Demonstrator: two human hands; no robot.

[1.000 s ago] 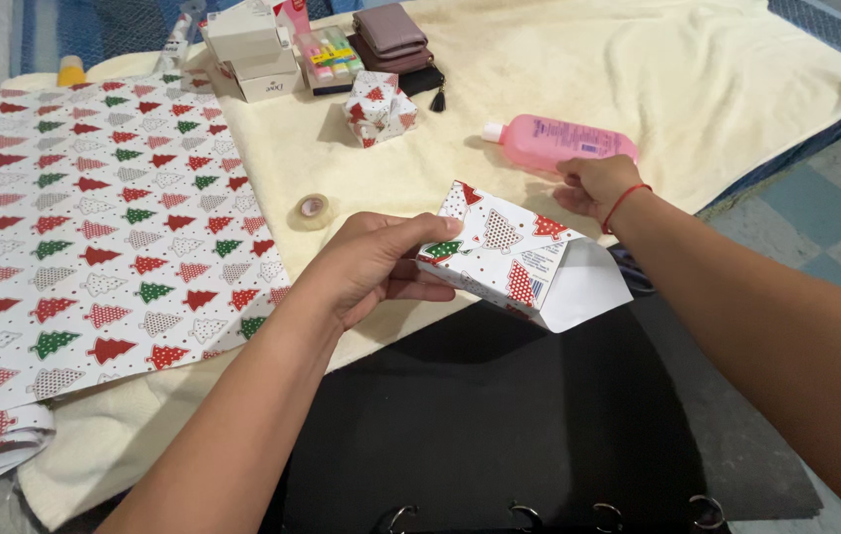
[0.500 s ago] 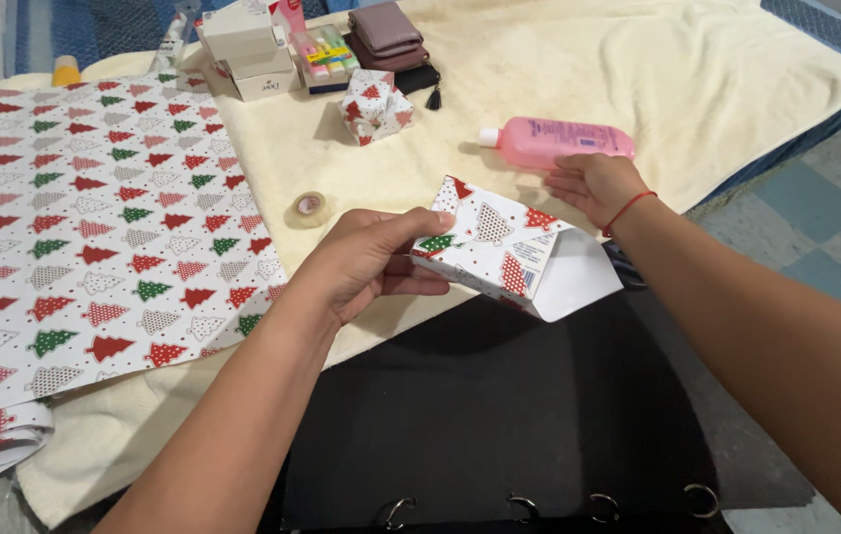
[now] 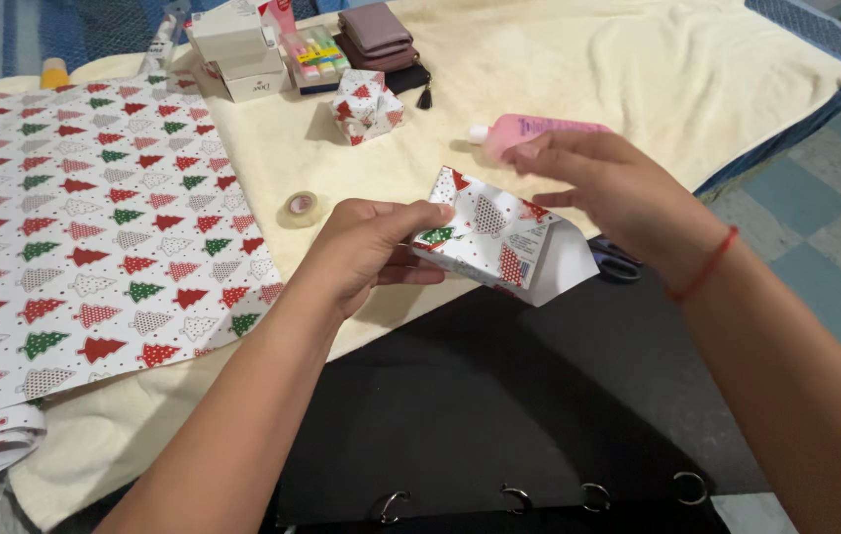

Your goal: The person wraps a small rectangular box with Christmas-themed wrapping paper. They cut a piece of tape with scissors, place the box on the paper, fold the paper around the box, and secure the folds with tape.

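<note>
Your left hand point(image 3: 366, 252) pinched the half-wrapped box point(image 3: 485, 237) at its 9 o'clock end, thumb on top, fingers clenched underneath. Box was held in the air above the cream blanket's point(image 3: 638, 69) near edge, tree-print paper on, white end flap point(image 3: 569, 269) unfolded at 4 o'clock. Your right hand point(image 3: 618, 193) hovered over the box's 2 o'clock corner, fingers loose, grasping nothing. Step, I'd judge: closing the end. Next calls for creasing that flap flat, then tape; the roll point(image 3: 301, 208) lay at box's 9 o'clock, scissors point(image 3: 616, 262) just beside at 3.
</note>
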